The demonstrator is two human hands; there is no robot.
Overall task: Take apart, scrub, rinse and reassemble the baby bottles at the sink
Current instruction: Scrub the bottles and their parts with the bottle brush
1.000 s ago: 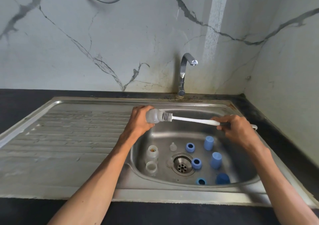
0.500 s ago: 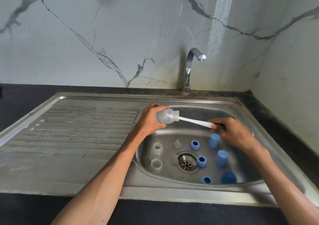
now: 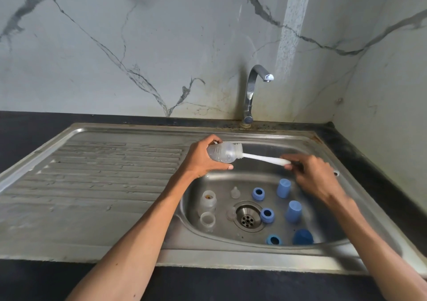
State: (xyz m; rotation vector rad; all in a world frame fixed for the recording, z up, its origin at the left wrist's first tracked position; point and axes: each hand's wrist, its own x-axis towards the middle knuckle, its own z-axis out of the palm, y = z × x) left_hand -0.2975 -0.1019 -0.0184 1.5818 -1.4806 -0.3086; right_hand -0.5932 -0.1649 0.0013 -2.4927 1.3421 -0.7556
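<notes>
Far left, I see the ribbed draining board (image 3: pixel 99 173) of the steel sink (image 3: pixel 231 258), set in a dark counter (image 3: pixel 27 129). My left hand (image 3: pixel 201 159) hovers over the basin's left rim, fingers and thumb curled round a clear baby bottle (image 3: pixel 223 154). The bottle lies tilted, nearly on its side, mouth toward the right. A white bottle brush (image 3: pixel 265 158) runs into that mouth; its bristle end is inside the bottle and blurred through the plastic. My right hand (image 3: pixel 309 176) pinches the handle's far end, fingers wrapped round it above the basin.

Basin floor, left to right: two more clear bottles standing upright, one at the back (image 3: pixel 208 200) with something brownish inside, one in front (image 3: pixel 207 221). Next, a small clear teat (image 3: pixel 234 192), and another (image 3: pixel 231 214) just beside the drain (image 3: pixel 247 217). Right of the drain, three blue collar rings: rear (image 3: pixel 258 193), middle (image 3: pixel 267 215), front (image 3: pixel 273 240). Further right, two light blue caps (image 3: pixel 283 188) and (image 3: pixel 293 211), and a darker blue cap (image 3: pixel 302 237) near the front wall.

The tap (image 3: pixel 253 92) stands behind the basin, spout turned right. I see no water running from it. Marble-look wall (image 3: pixel 115 46) behind.
</notes>
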